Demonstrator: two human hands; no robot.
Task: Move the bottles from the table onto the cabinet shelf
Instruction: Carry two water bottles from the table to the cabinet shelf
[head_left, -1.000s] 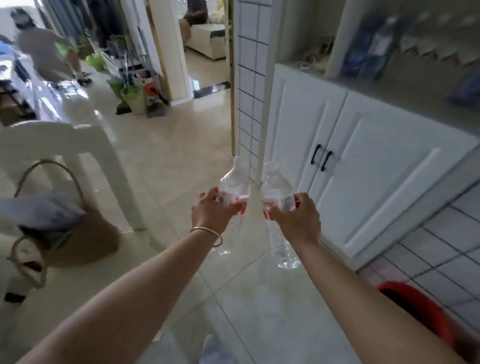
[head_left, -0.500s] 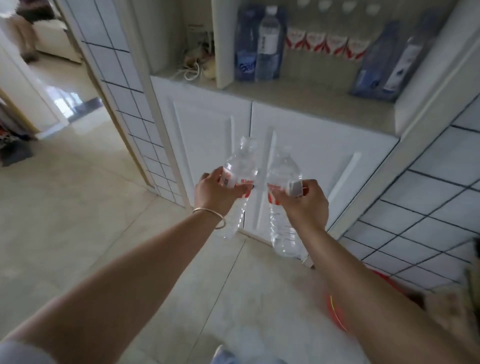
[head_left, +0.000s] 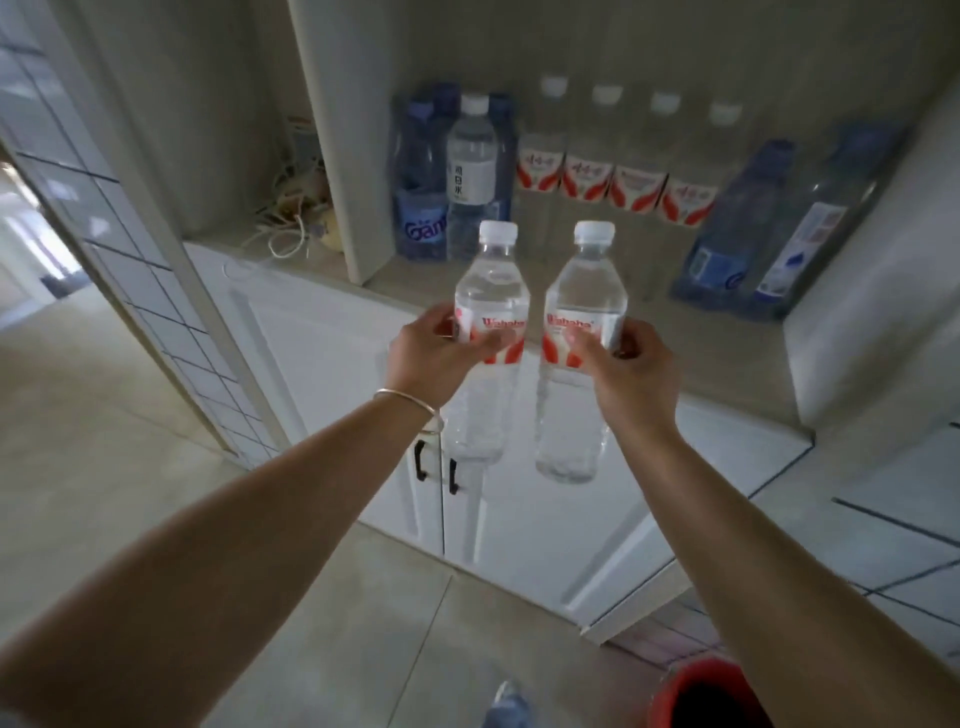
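Left hand clamped on one bottle, right hand on another, both upright, airborne. Shelf just beyond fingertips already holds a row; these two not yet placed.

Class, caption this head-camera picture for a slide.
Left hand and right hand each hold a water bottle upright before the stocked cabinet shelf.

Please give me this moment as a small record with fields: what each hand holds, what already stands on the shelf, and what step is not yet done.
left hand: left hand grips left bottle, upright
right hand: right hand grips right bottle, upright
bottle position: in the air, in front of the cabinet shelf
on shelf: four red-label bottles, blue bottles at both ends
beside: cords in the left compartment
not yet done: setting both bottles on the shelf
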